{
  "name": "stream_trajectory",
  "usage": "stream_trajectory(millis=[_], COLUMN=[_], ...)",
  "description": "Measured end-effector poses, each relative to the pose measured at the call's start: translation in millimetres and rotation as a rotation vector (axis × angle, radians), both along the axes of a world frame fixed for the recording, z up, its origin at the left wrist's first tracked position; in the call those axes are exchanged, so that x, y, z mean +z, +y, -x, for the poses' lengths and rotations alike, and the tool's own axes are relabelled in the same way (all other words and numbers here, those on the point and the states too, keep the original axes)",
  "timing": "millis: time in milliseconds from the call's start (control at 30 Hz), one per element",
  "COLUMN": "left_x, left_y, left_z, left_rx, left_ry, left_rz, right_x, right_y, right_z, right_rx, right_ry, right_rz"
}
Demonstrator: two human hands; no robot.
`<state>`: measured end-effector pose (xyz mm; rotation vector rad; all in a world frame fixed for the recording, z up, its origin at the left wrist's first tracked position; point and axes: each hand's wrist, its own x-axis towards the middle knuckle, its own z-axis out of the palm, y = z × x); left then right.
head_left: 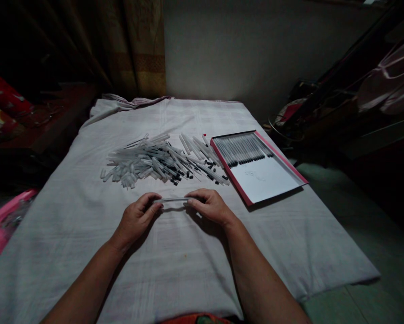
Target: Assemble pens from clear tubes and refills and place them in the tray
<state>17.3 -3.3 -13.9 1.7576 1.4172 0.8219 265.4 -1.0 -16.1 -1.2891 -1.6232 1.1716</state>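
Observation:
My left hand [138, 217] and my right hand [209, 205] pinch the two ends of one clear pen barrel [174, 200], held level just above the white cloth [174, 261]. Beyond them lies a loose pile of clear pen barrels and black-tipped refills [161, 162]. To the right of the pile a shallow red-edged box [291, 170] holds a row of assembled pens [244, 148] at its far end, with bare white bottom nearer me.
The cloth covers a low table that drops off at the right to a tiled floor [357, 216]. A pink object [2, 225] lies at the left edge. Dark clutter and a curtain [144, 49] stand behind and at both sides.

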Motion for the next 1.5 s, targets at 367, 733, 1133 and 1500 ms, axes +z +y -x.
stream_trajectory(millis=[367, 733, 1133, 1500], left_x=[11.1, 7.8, 4.7, 4.0], left_y=[3, 2, -1, 1], left_z=[4, 5, 7, 5], left_rx=[-0.145, -0.122, -0.106, -0.036], left_ry=[-0.144, 0.054, -0.047, -0.179], left_rz=[0.26, 0.09, 0.185, 0.253], right_x=[-0.2, 5.0, 2.7, 4.4], right_y=[-2, -2, -7, -8], right_z=[-5, -7, 5, 12], right_rx=[0.047, 0.176, 0.182, 0.146], right_ry=[0.131, 0.033, -0.052, -0.085], right_rz=[0.118, 0.03, -0.092, -0.067])
